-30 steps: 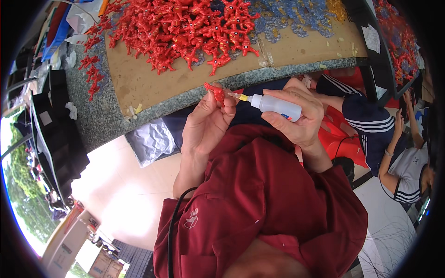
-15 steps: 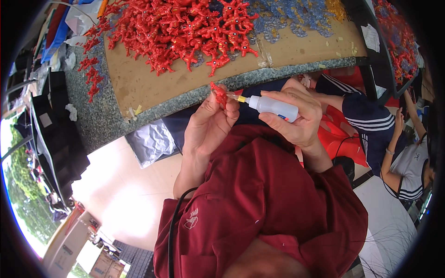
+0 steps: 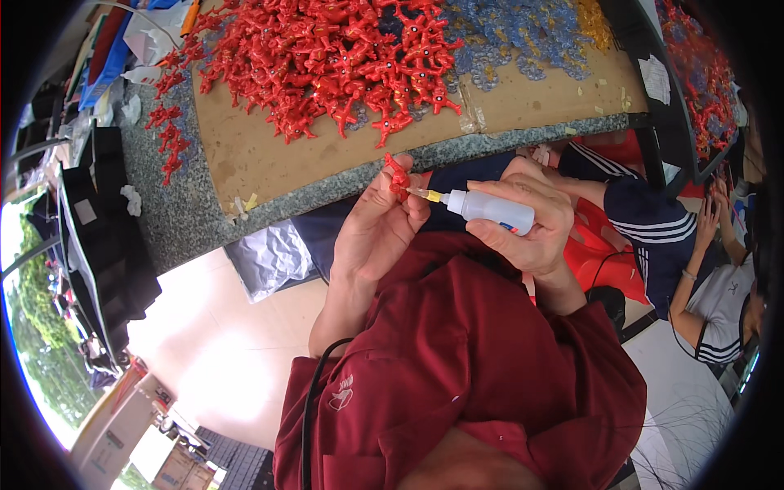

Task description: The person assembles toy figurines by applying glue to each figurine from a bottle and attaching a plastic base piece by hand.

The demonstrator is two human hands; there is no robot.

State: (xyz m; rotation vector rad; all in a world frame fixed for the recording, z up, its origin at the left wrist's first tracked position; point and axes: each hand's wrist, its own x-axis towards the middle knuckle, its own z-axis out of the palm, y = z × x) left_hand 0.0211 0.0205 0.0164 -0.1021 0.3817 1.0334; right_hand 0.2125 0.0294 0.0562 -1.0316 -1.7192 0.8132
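Observation:
A small red plastic figure (image 3: 397, 180) is pinched between the thumb and fingers of my left hand (image 3: 377, 230), just off the table's near edge. My right hand (image 3: 531, 214) is wrapped round a translucent white squeeze bottle (image 3: 500, 214) with a yellow-based needle tip (image 3: 431, 195). The bottle lies nearly level and points left, its tip at the figure; whether it touches is too small to tell. Beyond my hands, a large heap of similar red figures (image 3: 327, 69) covers the cardboard (image 3: 286, 163) on the table.
Clear bluish pieces (image 3: 523, 45) and yellow ones (image 3: 594, 24) lie right of the heap. The grey speckled tabletop (image 3: 175, 233) edges the cardboard. A black bin (image 3: 682, 147) with red pieces stands at the right. A person in striped dark clothing (image 3: 653, 216) sits there. A black crate (image 3: 106, 237) is at the left.
Both hands, with the figure and bottle, sit slightly lower and further right in the picture; the whole view has shifted a little the same way. Both grips are unchanged.

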